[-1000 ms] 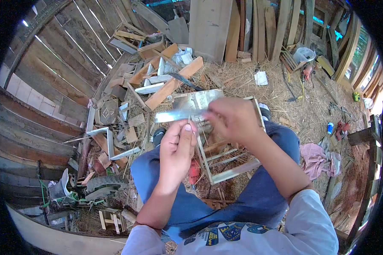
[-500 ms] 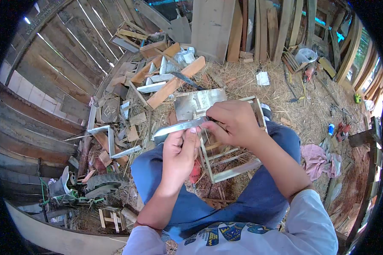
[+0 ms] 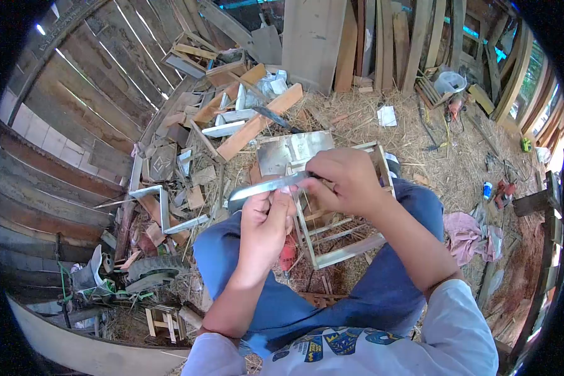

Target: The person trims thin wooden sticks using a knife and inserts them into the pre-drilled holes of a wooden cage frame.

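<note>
A long, flat, silvery blade-like strip (image 3: 257,189) is held crosswise in front of me; I cannot tell exactly what it is. My left hand (image 3: 266,219) is closed around its underside, thumb near the middle. My right hand (image 3: 344,182) is closed at its right end, fingers bent in a pinch, and covers that end. Below the hands, between my knees, stands a pale wooden frame (image 3: 351,255) with slats. A stained, light flat board (image 3: 291,150) lies just beyond the hands. A red object (image 3: 287,254), partly hidden by my left arm, rests beside the frame.
Scrap wood, including an orange-brown plank (image 3: 260,122), is heaped at the far left. A white angled frame piece (image 3: 163,207) and a tire (image 3: 155,266) are at left. Pink cloth (image 3: 464,237), a blue can (image 3: 487,190) and a power tool (image 3: 504,193) lie at right on the straw-covered ground.
Both hands keep their hold on the silvery strip. The strip's tilt has shifted very slightly; nothing else visibly differs.
</note>
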The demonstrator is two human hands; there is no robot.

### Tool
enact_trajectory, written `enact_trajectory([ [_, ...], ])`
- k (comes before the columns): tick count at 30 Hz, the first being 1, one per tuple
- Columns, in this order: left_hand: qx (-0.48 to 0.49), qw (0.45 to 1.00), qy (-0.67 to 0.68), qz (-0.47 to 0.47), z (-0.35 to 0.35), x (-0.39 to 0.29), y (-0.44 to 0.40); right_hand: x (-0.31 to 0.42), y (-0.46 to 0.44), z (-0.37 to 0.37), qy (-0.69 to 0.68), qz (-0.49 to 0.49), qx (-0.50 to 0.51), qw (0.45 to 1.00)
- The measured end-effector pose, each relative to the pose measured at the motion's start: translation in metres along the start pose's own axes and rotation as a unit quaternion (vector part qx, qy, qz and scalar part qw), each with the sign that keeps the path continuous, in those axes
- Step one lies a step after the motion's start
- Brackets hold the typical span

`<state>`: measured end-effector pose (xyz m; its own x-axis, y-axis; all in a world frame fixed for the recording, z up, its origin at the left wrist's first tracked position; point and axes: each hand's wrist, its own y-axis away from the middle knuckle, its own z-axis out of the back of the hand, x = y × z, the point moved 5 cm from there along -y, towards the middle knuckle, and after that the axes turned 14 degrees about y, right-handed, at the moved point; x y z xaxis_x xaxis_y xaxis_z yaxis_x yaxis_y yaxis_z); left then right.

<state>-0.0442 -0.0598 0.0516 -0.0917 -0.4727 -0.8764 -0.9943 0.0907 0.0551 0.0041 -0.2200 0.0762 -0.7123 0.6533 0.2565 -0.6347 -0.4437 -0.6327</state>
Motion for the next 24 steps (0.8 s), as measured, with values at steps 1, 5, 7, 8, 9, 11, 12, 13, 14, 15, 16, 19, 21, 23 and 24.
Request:
enact_trajectory([
  [1,-0.001,1.000,-0.006,-0.003,-0.001,0.000,0.000,0.001,-0.001,0.000,0.000,-0.002,-0.001,1.000],
  [5,0.004,1.000,-0.001,-0.009,-0.002,-0.002,0.000,0.003,-0.004,0.001,0.018,0.007,0.001,1.000],
  [7,0.002,1.000,-0.012,0.003,0.001,-0.001,-0.001,-0.003,-0.004,0.002,0.019,0.007,-0.012,1.000],
  [8,0.019,1.000,-0.005,0.005,0.000,-0.001,0.000,-0.025,-0.004,-0.004,0.056,-0.101,0.007,0.993],
  [9,0.037,0.999,0.003,0.007,-0.002,-0.001,0.002,-0.049,-0.001,-0.008,0.093,-0.208,0.024,0.974],
  [11,0.037,0.999,0.000,0.031,-0.012,-0.001,0.007,-0.068,0.001,-0.001,0.107,-0.226,-0.009,0.968],
  [12,0.030,0.999,0.006,0.027,-0.011,0.002,0.004,-0.065,-0.001,0.006,0.069,-0.218,-0.026,0.973],
  [13,0.016,0.999,0.016,0.023,-0.010,0.005,0.004,-0.059,-0.002,0.011,0.029,-0.206,-0.038,0.977],
  [14,0.018,1.000,0.006,0.019,-0.007,0.004,0.000,-0.046,-0.002,0.014,0.031,-0.177,-0.036,0.983],
  [15,0.013,1.000,0.006,0.019,-0.005,0.003,-0.003,-0.040,0.000,0.012,0.028,-0.175,-0.033,0.984],
  [16,0.017,0.999,0.029,0.023,-0.004,0.002,-0.005,-0.030,0.000,0.008,0.024,-0.115,-0.019,0.993],
  [19,0.015,0.999,0.040,0.023,-0.001,0.003,-0.004,-0.011,-0.002,0.004,0.004,-0.049,-0.011,0.999],
  [21,0.005,0.998,0.051,0.034,0.001,0.007,-0.003,-0.005,-0.003,0.001,0.006,-0.013,0.009,1.000],
  [23,0.005,0.999,0.038,0.030,0.001,0.006,-0.001,-0.002,-0.004,0.003,0.013,-0.004,0.013,1.000],
  [24,0.010,0.999,0.030,0.027,0.001,0.007,-0.001,-0.001,-0.004,0.003,0.021,0.004,0.017,1.000],
])
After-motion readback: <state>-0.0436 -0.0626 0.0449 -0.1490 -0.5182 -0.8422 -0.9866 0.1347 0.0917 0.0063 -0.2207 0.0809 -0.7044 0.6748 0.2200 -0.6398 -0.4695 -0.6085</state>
